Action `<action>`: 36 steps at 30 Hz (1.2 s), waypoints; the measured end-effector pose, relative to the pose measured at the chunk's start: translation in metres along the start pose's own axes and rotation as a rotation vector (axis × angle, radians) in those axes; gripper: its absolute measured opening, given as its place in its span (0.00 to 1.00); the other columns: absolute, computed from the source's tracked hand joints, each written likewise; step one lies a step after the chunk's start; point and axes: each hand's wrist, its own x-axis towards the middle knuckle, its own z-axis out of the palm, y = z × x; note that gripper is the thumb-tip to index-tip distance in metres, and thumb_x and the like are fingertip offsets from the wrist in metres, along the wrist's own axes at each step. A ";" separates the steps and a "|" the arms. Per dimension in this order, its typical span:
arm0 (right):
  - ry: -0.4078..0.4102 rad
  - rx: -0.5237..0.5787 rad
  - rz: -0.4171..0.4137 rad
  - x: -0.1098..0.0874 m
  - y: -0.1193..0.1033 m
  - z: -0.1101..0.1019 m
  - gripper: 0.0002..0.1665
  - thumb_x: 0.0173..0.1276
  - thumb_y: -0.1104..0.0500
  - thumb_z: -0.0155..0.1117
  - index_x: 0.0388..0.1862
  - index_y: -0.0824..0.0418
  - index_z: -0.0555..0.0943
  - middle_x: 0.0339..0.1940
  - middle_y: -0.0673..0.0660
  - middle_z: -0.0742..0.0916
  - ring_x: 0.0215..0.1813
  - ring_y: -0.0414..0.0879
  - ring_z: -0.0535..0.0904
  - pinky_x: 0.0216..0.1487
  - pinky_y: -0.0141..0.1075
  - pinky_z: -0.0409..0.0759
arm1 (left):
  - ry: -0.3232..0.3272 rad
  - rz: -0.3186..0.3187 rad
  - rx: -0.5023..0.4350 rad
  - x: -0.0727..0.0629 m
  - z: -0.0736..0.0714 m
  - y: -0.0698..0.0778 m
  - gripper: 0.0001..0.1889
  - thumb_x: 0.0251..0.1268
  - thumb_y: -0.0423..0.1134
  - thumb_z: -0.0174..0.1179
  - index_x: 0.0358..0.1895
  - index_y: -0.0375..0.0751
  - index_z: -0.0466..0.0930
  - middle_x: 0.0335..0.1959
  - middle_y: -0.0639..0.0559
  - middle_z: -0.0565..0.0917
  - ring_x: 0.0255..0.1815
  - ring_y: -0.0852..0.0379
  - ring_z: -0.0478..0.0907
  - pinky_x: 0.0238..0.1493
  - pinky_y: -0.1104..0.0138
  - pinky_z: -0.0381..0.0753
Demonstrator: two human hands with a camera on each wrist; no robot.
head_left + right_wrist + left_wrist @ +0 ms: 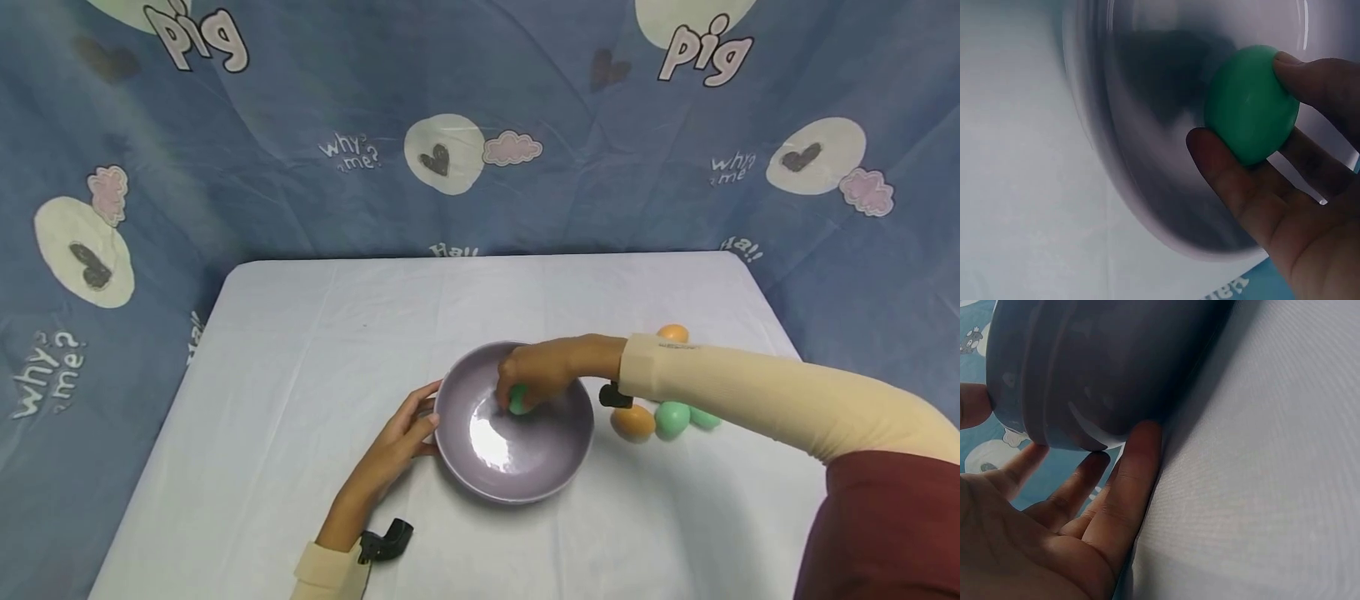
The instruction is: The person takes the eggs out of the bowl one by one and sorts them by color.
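A shiny purple-grey bowl (491,479) stands on the white-covered table. Inside it, my right hand (543,371) holds a green egg (1250,106) between thumb and fingers, above the bowl's inner surface in the right wrist view. My left hand (397,437) rests against the bowl's left side. In the left wrist view, the fingertips (1094,462) touch the outer wall while the thumb meets the rim. To the right of the bowl lie an orange egg (633,423), a green egg (672,418) and another green one (705,418), partly hidden by the right sleeve.
Beyond the right forearm lies one more orange egg (672,332), partly covered by the sleeve. A white cloth (300,350) covers the table, and a blue patterned curtain (300,200) hangs behind and beside it. Each wrist wears a small black camera mount (386,540).
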 end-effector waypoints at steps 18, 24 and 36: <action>0.245 0.107 -0.016 -0.042 -0.003 -0.004 0.15 0.65 0.67 0.67 0.50 0.58 0.86 0.49 0.53 0.86 0.54 0.45 0.80 0.58 0.38 0.80 | 0.012 -0.015 0.024 0.000 0.002 0.002 0.28 0.79 0.44 0.50 0.78 0.51 0.57 0.71 0.35 0.67 0.65 0.36 0.72 0.49 0.58 0.86; 0.310 0.196 0.061 -0.062 -0.007 -0.006 0.15 0.68 0.65 0.66 0.51 0.52 0.86 0.48 0.49 0.85 0.46 0.40 0.78 0.48 0.33 0.82 | 0.025 -0.024 0.027 -0.001 0.003 0.002 0.28 0.79 0.44 0.50 0.77 0.52 0.57 0.71 0.36 0.67 0.65 0.37 0.72 0.49 0.59 0.86; 0.520 0.287 0.148 -0.112 -0.004 0.007 0.19 0.69 0.62 0.67 0.58 0.51 0.84 0.56 0.47 0.83 0.55 0.41 0.81 0.51 0.32 0.85 | 0.020 -0.002 0.026 -0.001 0.004 0.002 0.28 0.79 0.43 0.50 0.78 0.50 0.57 0.71 0.35 0.66 0.64 0.36 0.73 0.48 0.59 0.86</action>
